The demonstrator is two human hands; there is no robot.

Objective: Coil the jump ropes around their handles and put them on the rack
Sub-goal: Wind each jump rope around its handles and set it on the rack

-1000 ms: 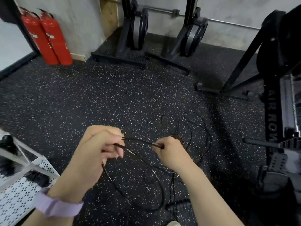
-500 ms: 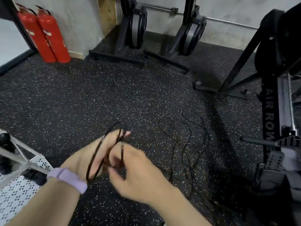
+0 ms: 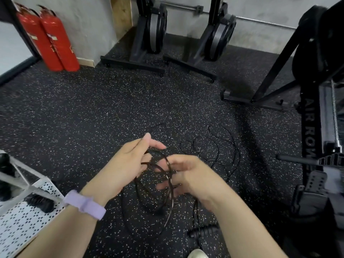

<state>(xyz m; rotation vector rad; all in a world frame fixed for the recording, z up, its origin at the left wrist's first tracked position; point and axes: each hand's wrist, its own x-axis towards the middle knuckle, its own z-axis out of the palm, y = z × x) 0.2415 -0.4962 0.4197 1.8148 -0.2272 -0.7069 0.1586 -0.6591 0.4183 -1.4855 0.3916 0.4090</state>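
Left hand (image 3: pixel 128 162) pinches the thin black jump rope (image 3: pixel 158 183) between thumb and fingers, forefinger straight; right hand (image 3: pixel 189 175), just beside it, has fingers curled around the same loops, blur hiding the exact grip. I count a few loops gathered between the hands with a strand trailing down to a ribbed black handle (image 3: pixel 202 232) below the right hand, so coiling looks barely started. More thin rope (image 3: pixel 219 151) lies tangled on the speckled floor (image 3: pixel 83 112) beyond the right hand, and the white perforated rack (image 3: pixel 24 220), left of the left wrist, awaits.
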